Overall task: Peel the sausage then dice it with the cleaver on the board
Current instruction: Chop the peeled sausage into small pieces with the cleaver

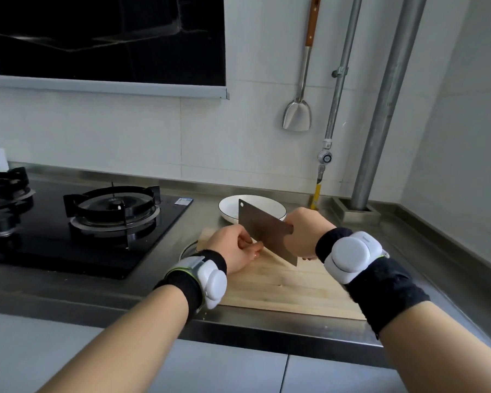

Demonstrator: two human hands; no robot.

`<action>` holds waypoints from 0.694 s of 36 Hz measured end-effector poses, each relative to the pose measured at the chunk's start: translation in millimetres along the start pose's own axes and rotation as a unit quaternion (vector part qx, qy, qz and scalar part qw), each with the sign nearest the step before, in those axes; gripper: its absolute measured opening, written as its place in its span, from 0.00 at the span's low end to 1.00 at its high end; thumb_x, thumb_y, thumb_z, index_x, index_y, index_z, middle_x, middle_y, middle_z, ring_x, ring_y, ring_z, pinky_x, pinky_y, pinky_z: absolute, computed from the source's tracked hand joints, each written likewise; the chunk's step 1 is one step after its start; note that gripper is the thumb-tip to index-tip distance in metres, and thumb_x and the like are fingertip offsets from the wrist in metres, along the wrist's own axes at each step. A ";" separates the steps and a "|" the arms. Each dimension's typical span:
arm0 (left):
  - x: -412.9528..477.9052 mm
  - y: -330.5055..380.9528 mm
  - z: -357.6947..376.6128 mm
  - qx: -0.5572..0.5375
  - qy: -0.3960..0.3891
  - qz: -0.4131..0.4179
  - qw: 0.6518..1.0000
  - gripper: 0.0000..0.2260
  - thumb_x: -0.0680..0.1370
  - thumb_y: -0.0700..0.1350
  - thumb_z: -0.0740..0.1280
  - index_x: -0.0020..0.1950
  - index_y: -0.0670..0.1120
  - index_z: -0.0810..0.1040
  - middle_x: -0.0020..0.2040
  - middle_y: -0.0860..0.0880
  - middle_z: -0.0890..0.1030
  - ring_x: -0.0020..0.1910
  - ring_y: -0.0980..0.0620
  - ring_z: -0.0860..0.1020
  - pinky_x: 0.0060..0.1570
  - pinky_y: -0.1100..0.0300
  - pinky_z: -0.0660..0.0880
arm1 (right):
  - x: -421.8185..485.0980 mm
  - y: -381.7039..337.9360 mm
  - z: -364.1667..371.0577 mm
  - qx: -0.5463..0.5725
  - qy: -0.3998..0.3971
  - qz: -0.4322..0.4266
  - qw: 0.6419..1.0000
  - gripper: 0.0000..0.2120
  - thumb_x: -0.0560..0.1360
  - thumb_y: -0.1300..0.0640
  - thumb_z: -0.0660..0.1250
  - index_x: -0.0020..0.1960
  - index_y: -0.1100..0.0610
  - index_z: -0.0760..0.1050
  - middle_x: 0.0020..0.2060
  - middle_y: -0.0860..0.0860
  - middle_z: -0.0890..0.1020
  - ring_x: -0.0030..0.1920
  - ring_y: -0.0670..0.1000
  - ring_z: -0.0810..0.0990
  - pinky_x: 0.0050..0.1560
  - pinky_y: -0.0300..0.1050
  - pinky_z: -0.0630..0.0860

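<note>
KITCHEN PREP: A person works on a sausage (258, 246) at a steel bench (420, 248). The left hand (233, 248) is curled over it at the far left of the wooden board (284, 282), its grip holding the meat down so that only a pink end shows past the fingertips. The right hand (305, 234) has its grip closed round the handle of the cleaver (262, 229). The broad blade stands over the sausage, close against the left hand's fingers.

The step in hand looks to be slicing. Doing it well likely means tucking the left fingertips back so the flat of the blade rides the knuckles, bringing the edge straight down to the wood, and feeding the sausage along in even steps (whether the casing is fully off cannot be told, as the hand hides most of it).

Just behind the board sits a white bowl (270, 207) with a dark rim, partly hidden by the blade; the part that shows holds nothing. A gas hob (116, 211) lies to the left, and a steel spatula (296, 114) hangs on the tiled wall
</note>
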State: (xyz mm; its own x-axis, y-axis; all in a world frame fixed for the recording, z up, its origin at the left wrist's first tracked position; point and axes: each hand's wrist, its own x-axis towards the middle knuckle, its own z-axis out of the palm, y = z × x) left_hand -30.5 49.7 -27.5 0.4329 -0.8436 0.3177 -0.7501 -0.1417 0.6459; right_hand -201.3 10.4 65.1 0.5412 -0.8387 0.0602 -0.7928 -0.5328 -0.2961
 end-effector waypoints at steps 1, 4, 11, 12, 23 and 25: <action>0.1 -0.8 0.9 0.005 0.006 0.008 1.000 0.13 0.68 0.59 0.74 0.43 0.53 0.76 0.37 0.57 0.80 0.37 0.62 0.77 0.35 0.70 0.70 | 1.6 0.8 1.0 0.003 -0.002 -0.002 1.000 0.11 0.72 0.62 0.58 0.46 0.63 0.79 0.36 0.59 0.83 0.34 0.60 0.84 0.38 0.52 0.84; 0.1 -0.9 -0.8 -0.002 0.006 0.024 1.000 0.13 0.68 0.58 0.75 0.44 0.54 0.76 0.38 0.58 0.79 0.36 0.64 0.75 0.33 0.72 0.67 | 4.3 0.7 1.1 0.009 0.002 -0.005 1.000 0.11 0.71 0.61 0.59 0.45 0.63 0.79 0.34 0.58 0.82 0.31 0.59 0.82 0.37 0.52 0.83; -0.6 -2.3 1.5 0.028 0.019 0.064 0.997 0.09 0.74 0.59 0.70 0.44 0.55 0.74 0.41 0.57 0.78 0.37 0.62 0.74 0.33 0.72 0.64 | 9.7 2.8 2.9 -0.022 0.030 -0.008 0.999 0.10 0.71 0.61 0.59 0.44 0.62 0.79 0.35 0.57 0.83 0.35 0.59 0.84 0.40 0.51 0.84; -0.4 -2.2 2.2 0.024 0.017 0.072 0.997 0.09 0.74 0.57 0.70 0.44 0.55 0.74 0.42 0.57 0.78 0.37 0.62 0.75 0.34 0.71 0.66 | 10.4 2.9 2.4 -0.029 0.043 -0.013 0.999 0.10 0.71 0.61 0.60 0.44 0.61 0.79 0.36 0.57 0.82 0.37 0.59 0.83 0.41 0.49 0.83; 2.3 -6.0 4.3 0.016 0.020 0.096 0.995 0.06 0.75 0.51 0.70 0.42 0.54 0.74 0.41 0.55 0.78 0.39 0.56 0.76 0.40 0.64 0.73 | 14.0 1.4 1.2 -0.042 0.065 -0.061 0.995 0.10 0.70 0.62 0.60 0.31 0.56 0.67 0.33 0.53 0.75 0.37 0.59 0.75 0.34 0.41 0.68; 3.0 -6.3 4.7 0.015 0.018 0.098 0.995 0.05 0.74 0.50 0.70 0.43 0.53 0.76 0.41 0.55 0.78 0.40 0.55 0.77 0.41 0.62 0.74 | 13.7 1.3 2.0 -0.044 0.061 -0.064 0.995 0.09 0.70 0.62 0.60 0.31 0.56 0.67 0.35 0.54 0.76 0.38 0.59 0.76 0.34 0.42 0.70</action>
State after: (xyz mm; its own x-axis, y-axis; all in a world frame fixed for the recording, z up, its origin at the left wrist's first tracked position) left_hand -26.8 45.6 -33.9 0.2937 -0.8372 0.4613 -0.8369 0.0079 0.5473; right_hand -194.4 -1.6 63.7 0.6051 -0.7681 0.2096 -0.7443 -0.6392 -0.1935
